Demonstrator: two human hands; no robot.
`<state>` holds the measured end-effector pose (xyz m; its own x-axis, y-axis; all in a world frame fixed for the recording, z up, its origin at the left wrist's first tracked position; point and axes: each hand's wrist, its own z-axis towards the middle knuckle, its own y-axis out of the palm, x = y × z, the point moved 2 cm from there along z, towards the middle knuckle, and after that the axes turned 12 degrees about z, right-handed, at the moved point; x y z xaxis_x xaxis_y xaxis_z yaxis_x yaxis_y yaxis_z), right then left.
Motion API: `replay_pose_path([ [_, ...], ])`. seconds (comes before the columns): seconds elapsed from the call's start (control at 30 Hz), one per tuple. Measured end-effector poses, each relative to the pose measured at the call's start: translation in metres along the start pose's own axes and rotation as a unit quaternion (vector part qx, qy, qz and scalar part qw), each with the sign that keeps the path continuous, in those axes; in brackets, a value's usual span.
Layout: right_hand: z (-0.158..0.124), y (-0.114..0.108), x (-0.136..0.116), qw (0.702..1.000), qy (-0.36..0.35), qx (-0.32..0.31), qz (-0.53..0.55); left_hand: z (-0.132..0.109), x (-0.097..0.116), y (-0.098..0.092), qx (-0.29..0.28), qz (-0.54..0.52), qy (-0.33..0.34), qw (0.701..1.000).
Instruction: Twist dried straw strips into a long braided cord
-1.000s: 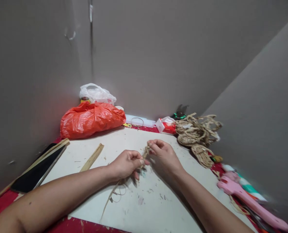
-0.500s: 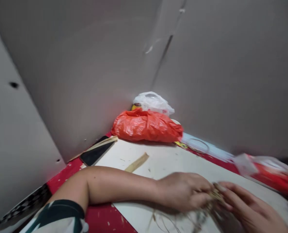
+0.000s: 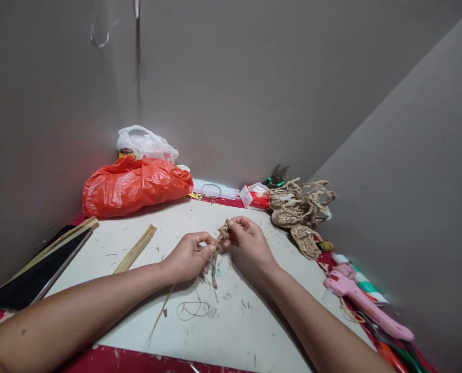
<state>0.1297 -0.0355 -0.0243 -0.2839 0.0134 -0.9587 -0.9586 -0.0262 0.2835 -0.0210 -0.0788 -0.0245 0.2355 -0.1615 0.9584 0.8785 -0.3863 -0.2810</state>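
Observation:
Close together over the white board (image 3: 110,316), my left hand (image 3: 190,256) and my right hand (image 3: 250,246) both pinch a small bundle of twisted, straw-like brown fibre (image 3: 223,229). The right fingertips grip its upper end; the left fingers hold it lower down. Loose strands hang below, and a thin cord (image 3: 194,310) lies curled on the board beneath. Left of my left hand lies a flat dry strip of leaf or husk (image 3: 135,250). What sits inside the left pinch is partly hidden.
An orange plastic bag (image 3: 137,186) stands at the back left, a white bag (image 3: 147,144) behind it. At left is a dark tablet or phone (image 3: 44,272). Braided fibre pieces (image 3: 298,207) are piled at back right, and a pink glue gun (image 3: 366,300) lies at right.
My view has swung to the right, bringing the braided pile and pink glue gun into sight. Both hands keep hold of the fibre bundle.

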Motion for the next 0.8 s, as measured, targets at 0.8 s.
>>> replay_pose_path([
  [0.8, 0.141, 0.005, 0.018, 0.975, 0.071, 0.096, -0.188, 0.126, -0.014, -0.011, 0.098, -0.168, -0.273, 0.942],
])
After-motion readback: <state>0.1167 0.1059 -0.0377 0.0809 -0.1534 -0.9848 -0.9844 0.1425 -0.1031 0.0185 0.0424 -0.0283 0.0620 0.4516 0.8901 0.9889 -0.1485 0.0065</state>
